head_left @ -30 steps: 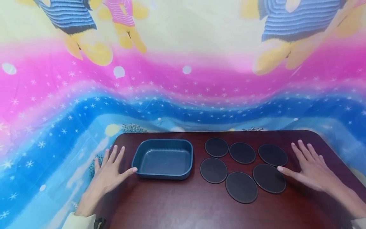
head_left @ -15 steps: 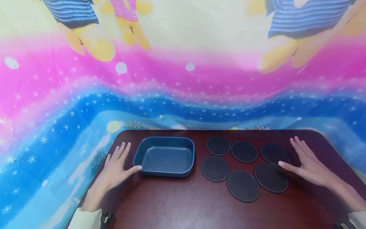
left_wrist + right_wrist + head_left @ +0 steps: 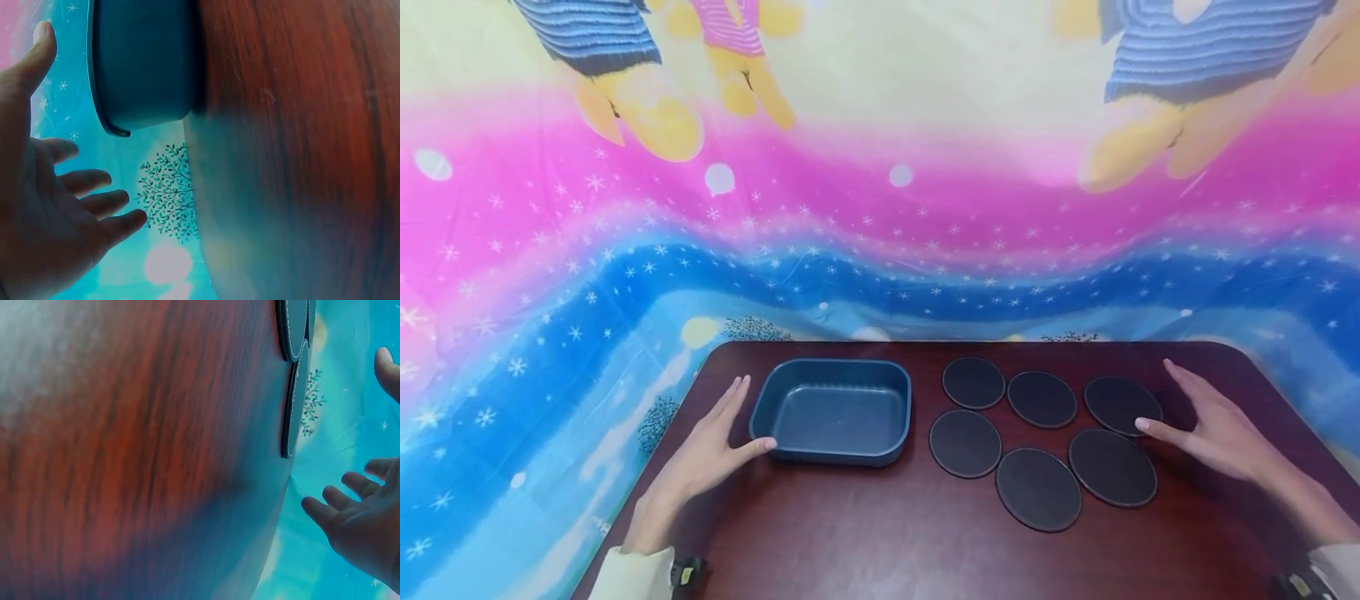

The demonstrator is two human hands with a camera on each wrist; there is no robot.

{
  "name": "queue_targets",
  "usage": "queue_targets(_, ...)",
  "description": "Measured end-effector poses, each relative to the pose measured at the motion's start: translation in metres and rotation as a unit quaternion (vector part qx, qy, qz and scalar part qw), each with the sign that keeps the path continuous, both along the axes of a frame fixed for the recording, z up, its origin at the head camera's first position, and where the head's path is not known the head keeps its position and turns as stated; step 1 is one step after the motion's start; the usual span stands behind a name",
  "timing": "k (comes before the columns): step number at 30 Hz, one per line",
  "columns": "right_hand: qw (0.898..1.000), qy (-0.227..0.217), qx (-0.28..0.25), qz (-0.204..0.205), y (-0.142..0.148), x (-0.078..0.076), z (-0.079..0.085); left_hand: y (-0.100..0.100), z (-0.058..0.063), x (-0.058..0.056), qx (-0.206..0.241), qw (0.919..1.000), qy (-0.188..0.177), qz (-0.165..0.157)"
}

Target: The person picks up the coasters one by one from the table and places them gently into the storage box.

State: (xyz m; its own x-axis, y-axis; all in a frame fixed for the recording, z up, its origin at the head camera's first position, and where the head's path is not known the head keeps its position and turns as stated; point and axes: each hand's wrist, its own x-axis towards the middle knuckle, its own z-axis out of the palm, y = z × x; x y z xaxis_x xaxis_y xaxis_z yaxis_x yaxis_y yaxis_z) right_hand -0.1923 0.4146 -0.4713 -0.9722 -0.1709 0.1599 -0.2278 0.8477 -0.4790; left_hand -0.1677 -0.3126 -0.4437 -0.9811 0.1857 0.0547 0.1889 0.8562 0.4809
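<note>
A dark blue-green rectangular tub (image 3: 842, 412) with rounded corners stands upright toward the back left of the table. My left hand (image 3: 700, 454) hovers at its left side, thumb by the front left corner. In the left wrist view this hand (image 3: 56, 206) is apart from the tub (image 3: 140, 62), with loosely bent fingers and nothing held. To the right of the tub lie several round black coasters (image 3: 1037, 489) in two rows. Above the far right coaster (image 3: 1120, 404), my right hand (image 3: 1221, 429) holds nothing, its thumb overlapping that coaster in the head view; the right wrist view shows a gap.
Everything sits on a dark red-brown wooden table (image 3: 865, 533) with rounded back corners. A colourful curtain (image 3: 880, 208) hangs close behind it and along its left side. Wrist straps (image 3: 688, 575) show at the cuffs.
Both hands have turned from spread fingers, backs up, to a more edge-on pose with fingers closer together. The head view has shifted slightly. Tub and coasters stay put.
</note>
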Motion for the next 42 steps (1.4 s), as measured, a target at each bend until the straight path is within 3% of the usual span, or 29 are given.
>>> queue_targets(7,1.0,-0.007,0.012,-0.018,0.009,0.0,-0.002,0.001,-0.008,0.0,0.009,0.9999,0.003,-0.011)
queue_targets(16,0.998,-0.059,-0.008,0.0,0.015,-0.003,0.0,0.002,-0.016,0.001,0.027,0.9995,-0.005,-0.015)
queue_targets(27,0.995,-0.091,-0.025,0.023,0.023,-0.01,-0.004,0.003,-0.025,0.001,0.067,0.9971,-0.02,-0.03)
queue_targets(42,0.991,-0.103,-0.075,0.036,0.025,-0.026,0.001,0.006,-0.016,-0.011,0.065,0.997,-0.037,-0.021)
